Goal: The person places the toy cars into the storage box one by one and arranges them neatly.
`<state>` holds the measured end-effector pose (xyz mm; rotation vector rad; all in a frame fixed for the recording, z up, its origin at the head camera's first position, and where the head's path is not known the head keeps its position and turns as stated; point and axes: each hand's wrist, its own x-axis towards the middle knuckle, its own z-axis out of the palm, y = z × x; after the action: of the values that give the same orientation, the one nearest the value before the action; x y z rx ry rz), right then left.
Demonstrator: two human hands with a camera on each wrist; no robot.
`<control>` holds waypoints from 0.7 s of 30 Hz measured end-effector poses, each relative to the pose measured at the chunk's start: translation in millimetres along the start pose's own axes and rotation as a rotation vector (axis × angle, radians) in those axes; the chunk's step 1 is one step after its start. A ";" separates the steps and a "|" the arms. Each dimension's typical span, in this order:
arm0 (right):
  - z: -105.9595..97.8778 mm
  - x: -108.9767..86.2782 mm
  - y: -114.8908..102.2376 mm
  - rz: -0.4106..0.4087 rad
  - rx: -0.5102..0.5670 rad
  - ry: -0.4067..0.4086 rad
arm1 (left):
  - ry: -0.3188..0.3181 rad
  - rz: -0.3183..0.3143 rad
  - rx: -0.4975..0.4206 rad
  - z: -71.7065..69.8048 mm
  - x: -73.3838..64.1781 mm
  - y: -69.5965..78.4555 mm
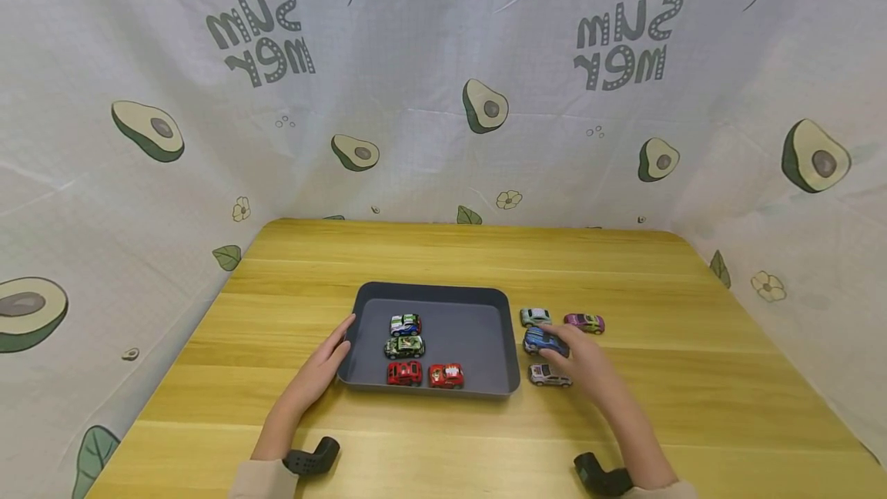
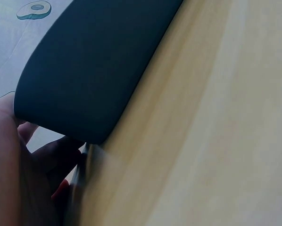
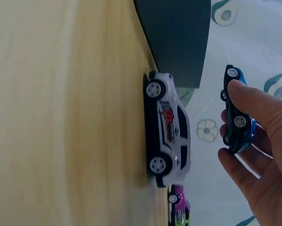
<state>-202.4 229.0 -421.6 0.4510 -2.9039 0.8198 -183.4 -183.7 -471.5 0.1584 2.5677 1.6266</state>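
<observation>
My right hand (image 1: 582,364) pinches a blue toy car (image 1: 543,340) between thumb and fingers. In the right wrist view the car (image 3: 237,110) is held up off the wood, its wheels turned toward the camera. A silver-white toy car (image 3: 168,129) stands on the table just below that hand. My left hand (image 1: 315,376) rests against the left side of a dark grey tray (image 1: 485,296), its fingers lying along the outer wall. The left wrist view shows this hand (image 2: 32,165) at the tray's corner, with part of the fingers in shadow.
Inside the tray, toward its left and front, are a white-blue-green car (image 1: 405,324), a green patterned car (image 1: 405,346) and two red cars (image 1: 405,373). Right of it stand a pale green car (image 1: 535,317) and a purple-and-yellow car (image 1: 585,323). A printed curtain (image 1: 416,98) surrounds the wooden table (image 1: 443,252).
</observation>
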 end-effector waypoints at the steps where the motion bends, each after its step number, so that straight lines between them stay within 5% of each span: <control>1: 0.6 0.9 -1.9 -0.004 0.003 -0.004 | 0.001 0.000 -0.001 0.0 0.0 0.3; 21: 24.8 21.4 -38.0 -0.053 0.015 -0.035 | 0.004 -0.005 0.001 1.0 0.2 -2.7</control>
<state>-211.3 179.6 -420.3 0.5458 -2.9056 0.8353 -183.6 -183.9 -474.4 0.1484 2.5701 1.6254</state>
